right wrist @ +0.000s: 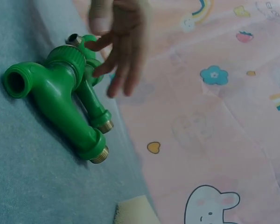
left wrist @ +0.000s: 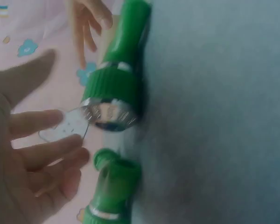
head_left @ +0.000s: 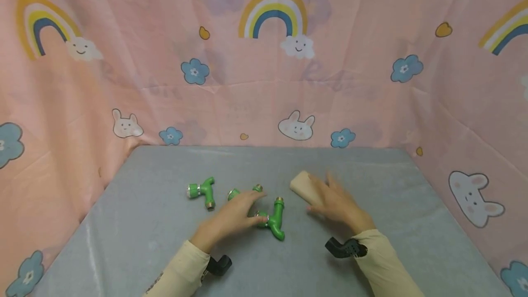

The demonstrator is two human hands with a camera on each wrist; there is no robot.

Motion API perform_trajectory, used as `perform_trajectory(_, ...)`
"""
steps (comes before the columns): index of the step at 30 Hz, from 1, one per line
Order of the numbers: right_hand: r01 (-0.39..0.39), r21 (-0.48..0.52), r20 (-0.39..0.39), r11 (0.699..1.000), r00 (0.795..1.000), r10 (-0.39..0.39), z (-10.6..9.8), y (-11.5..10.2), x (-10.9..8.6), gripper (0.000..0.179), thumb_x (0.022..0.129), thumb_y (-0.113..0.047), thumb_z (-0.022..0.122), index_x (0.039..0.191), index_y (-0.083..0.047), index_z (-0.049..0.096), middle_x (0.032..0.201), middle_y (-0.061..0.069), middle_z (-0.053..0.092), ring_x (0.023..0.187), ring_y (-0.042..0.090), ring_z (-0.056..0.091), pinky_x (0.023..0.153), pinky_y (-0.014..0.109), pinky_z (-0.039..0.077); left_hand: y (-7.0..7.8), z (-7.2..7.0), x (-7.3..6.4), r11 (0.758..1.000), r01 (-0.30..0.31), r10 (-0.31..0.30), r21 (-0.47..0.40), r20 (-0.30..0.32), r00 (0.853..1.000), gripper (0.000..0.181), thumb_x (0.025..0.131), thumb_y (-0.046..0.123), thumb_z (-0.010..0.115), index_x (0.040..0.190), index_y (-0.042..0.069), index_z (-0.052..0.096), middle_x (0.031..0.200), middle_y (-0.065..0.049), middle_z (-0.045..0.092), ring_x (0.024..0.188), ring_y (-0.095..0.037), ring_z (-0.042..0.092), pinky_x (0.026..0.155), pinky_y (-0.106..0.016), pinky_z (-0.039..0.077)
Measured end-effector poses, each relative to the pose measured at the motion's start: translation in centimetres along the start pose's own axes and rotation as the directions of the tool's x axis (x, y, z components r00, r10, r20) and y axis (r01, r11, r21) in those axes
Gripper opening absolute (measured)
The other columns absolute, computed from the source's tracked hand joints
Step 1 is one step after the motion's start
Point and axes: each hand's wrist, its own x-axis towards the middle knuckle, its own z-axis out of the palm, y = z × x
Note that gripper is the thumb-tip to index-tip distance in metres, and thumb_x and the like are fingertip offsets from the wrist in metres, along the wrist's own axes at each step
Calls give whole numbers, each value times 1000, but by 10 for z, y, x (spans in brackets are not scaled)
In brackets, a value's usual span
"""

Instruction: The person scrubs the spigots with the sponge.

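Three green plastic taps with brass threaded ends lie on the table. The left tap (head_left: 207,192) stands apart from the others. My left hand (head_left: 231,217) hovers over the middle tap (head_left: 257,188) and partly hides it, its fingers loosely spread. Beside that hand's thumb lies the right tap (head_left: 277,219); the left wrist view shows a gap between the fingers (left wrist: 42,154) and a tap (left wrist: 114,88). My right hand (head_left: 336,203), blurred, is at a beige soft-looking block (head_left: 304,187), fingers extended along its right side. Whether they touch it is unclear.
A grey cloth covers the table (head_left: 144,233). Behind and at the sides hangs a pink printed curtain (head_left: 255,90). Each wrist bears a dark camera mount, such as the left mount (head_left: 219,266) and the right mount (head_left: 345,247).
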Motion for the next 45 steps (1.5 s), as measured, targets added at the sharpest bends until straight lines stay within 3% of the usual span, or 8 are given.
perform_trajectory(6,59,-32,15,998,998,-58,4,4,1,70,89,-22,77,150,-6,46,126,29,59,101,35,60,82,54,53,-3,15,3,999,-30,25,45,91,996,58,88,23,78,139,6,58,132,-9,67,122,-22,63,106,-40,52)
perform_trajectory(12,54,45,21,998,998,-55,-3,2,0,64,97,-24,67,154,-8,42,135,30,56,114,40,60,89,57,52,-3,16,3,999,-28,26,35,55,998,39,89,16,77,126,7,67,113,-3,72,97,-11,64,86,-32,56)
perform_trajectory(17,119,189,-23,975,993,-117,-17,-14,-5,63,99,-33,65,155,-15,42,140,27,52,112,35,59,86,50,53,-2,4,3,994,6,-5,-107,7,1000,43,95,23,70,134,7,63,122,-9,71,101,-17,66,86,-35,57)
perform_trajectory(24,307,298,-137,904,951,-278,-26,-42,-12,61,95,-22,72,151,-17,49,138,25,49,105,29,58,77,40,55,-1,-16,2,937,13,-45,-349,-84,995,45,98,16,66,141,6,57,140,-18,61,104,-32,73,81,-35,62)
perform_trajectory(28,306,302,-184,903,948,-260,-25,-48,-12,62,92,-16,74,149,-16,50,139,25,45,102,30,58,74,36,53,2,-23,1,909,-21,-39,-416,-134,990,45,97,13,67,141,8,57,135,-17,64,104,-32,73,77,-25,61)
perform_trajectory(35,172,213,-304,962,947,-102,-27,-31,-7,61,93,-15,72,150,-14,49,141,28,41,104,38,59,75,46,54,5,-24,0,892,-105,13,-439,-209,978,44,99,12,64,143,15,58,139,-15,62,108,-35,71,78,-27,61)
perform_trajectory(41,323,240,-413,916,887,-205,-30,-46,-11,62,90,-12,74,147,-14,52,141,26,45,96,30,57,68,30,50,7,-19,-1,850,-142,29,-508,-224,974,39,103,5,56,141,11,57,135,-19,55,111,-42,66,76,-37,64)
perform_trajectory(45,386,213,-432,898,861,-268,-27,-55,-11,62,85,-6,74,144,-14,56,141,27,46,100,35,61,69,34,54,10,-18,-1,880,-186,66,-437,-276,959,33,101,2,57,133,7,62,133,-15,58,112,-32,64,85,-41,62)
